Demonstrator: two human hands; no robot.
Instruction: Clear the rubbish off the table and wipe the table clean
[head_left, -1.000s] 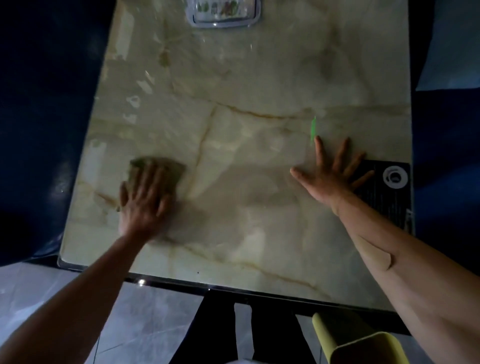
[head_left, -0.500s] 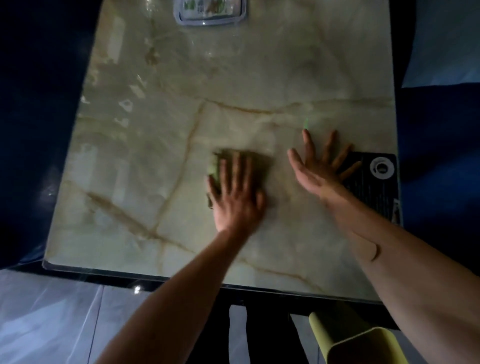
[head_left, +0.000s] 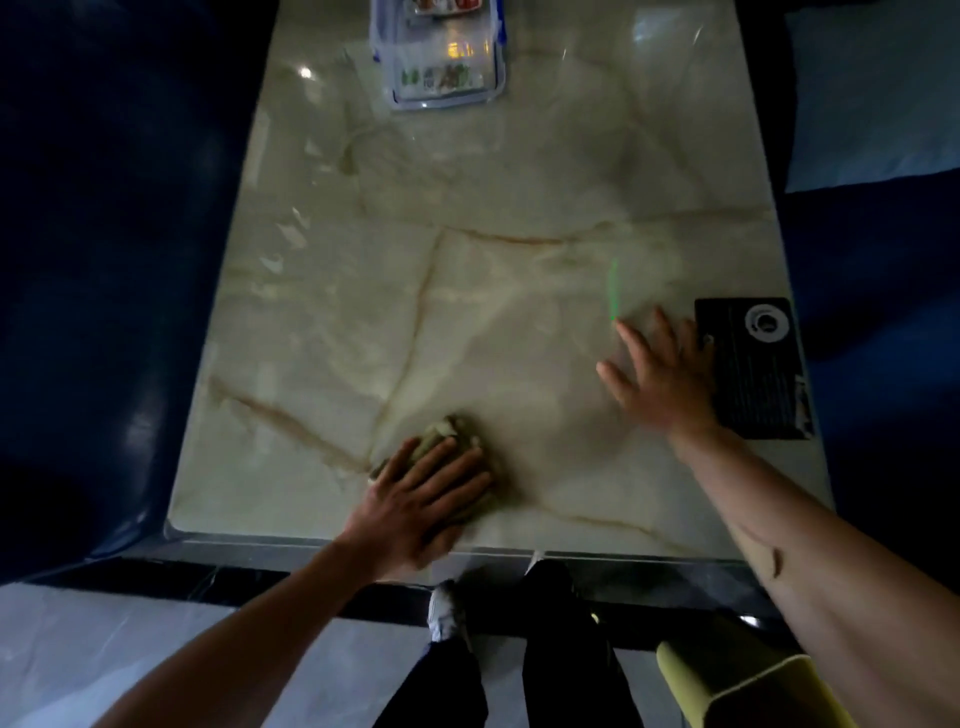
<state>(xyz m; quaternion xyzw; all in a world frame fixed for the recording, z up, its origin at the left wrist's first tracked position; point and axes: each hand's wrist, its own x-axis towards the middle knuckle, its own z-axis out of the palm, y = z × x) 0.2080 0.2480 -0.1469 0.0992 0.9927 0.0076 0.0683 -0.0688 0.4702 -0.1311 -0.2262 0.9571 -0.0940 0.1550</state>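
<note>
The marble-patterned table (head_left: 493, 291) fills the middle of the view. My left hand (head_left: 421, 504) lies flat on a crumpled greenish-brown cloth (head_left: 447, 431) near the table's front edge, pressing it against the surface. Only the cloth's far part shows past my fingers. My right hand (head_left: 665, 374) rests flat on the table at the right with its fingers spread and nothing in it, just left of a black panel.
A clear plastic box (head_left: 441, 57) with coloured contents stands at the far edge. A black rectangular panel (head_left: 753, 369) lies at the right edge. Dark blue seating (head_left: 104, 260) flanks both sides. A yellow-green bin (head_left: 737, 686) stands on the floor at lower right, beside my legs (head_left: 519, 665).
My left hand swept the cloth from the left side to the middle, then back toward the front edge. The right hand stayed planted beside the black panel.
</note>
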